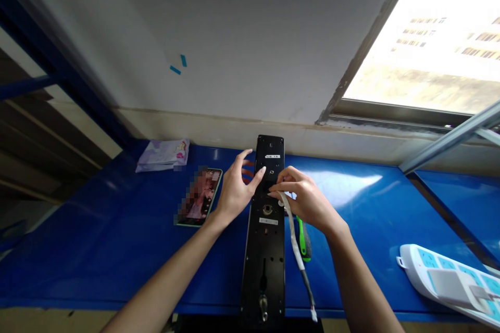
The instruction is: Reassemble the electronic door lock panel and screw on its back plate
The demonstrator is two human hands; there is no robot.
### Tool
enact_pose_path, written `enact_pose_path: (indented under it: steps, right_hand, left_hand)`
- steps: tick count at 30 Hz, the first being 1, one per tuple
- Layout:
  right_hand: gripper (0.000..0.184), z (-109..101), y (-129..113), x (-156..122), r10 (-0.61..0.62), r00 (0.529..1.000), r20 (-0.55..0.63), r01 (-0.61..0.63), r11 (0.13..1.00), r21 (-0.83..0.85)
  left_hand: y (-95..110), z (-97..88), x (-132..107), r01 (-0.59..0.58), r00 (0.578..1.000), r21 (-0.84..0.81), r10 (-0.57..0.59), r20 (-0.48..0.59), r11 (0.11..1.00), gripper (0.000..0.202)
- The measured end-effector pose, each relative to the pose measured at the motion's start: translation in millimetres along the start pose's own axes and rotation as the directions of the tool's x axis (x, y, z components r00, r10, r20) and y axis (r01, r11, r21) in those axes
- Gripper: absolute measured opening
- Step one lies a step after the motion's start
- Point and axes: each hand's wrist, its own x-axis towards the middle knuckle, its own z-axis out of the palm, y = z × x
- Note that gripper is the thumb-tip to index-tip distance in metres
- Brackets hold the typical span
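Observation:
A long black lock panel (263,244) lies lengthwise in front of me, with small holes, a square socket and pale labels on its face. My left hand (238,187) grips its left edge, thumb over the top face and fingers against the side. My right hand (307,195) is closed in a pinch at the panel's right side, just above the socket, on the upper end of a cable (292,226) in a whitish sleeve. The cable hangs down along the panel's right edge to a small white plug. Its upper tip is hidden by my fingers.
On the blue table (128,244) lie a phone (201,197) with a lit screen and a pale packet (164,155), both left. A green-and-black screwdriver handle (303,242) shows behind the cable. A white power strip (441,276) with a charger sits at right.

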Motion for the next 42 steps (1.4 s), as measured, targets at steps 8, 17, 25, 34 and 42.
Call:
enact_pose_path:
  steps: [8, 17, 25, 34, 42]
  right_hand:
    - [0.014, 3, 8, 0, -0.019, 0.999, -0.051, 0.020, 1.000, 0.012]
    - [0.018, 1, 12, 6, -0.066, 0.991, -0.120, 0.068, 0.998, 0.017]
    - [0.012, 5, 12, 8, -0.102, 0.983, -0.155, 0.098, 0.995, -0.033]
    - [0.037, 6, 10, 8, -0.028, 0.990, -0.141, 0.020, 0.998, -0.064]
    - [0.078, -30, 4, 10, -0.020, 0.990, 0.140, 0.017, 1.000, 0.024]
  left_hand:
    - [2, 2.3, 9, 0.070, 0.995, -0.051, -0.066, 0.080, 0.996, 0.060]
    - [5, 4.5, 7, 0.044, 0.995, -0.055, -0.039, 0.087, 0.997, 0.052]
    - [3, 5.5, 3, 0.095, 0.993, -0.097, -0.088, 0.077, 0.991, 0.057]
    - [-10, 13.3, -3, 0.159, 0.987, -0.260, -0.151, 0.052, 0.953, 0.058]
    - [-12, 10.4, -4, 0.207, 0.977, -0.349, -0.175, 0.120, 0.914, 0.074]
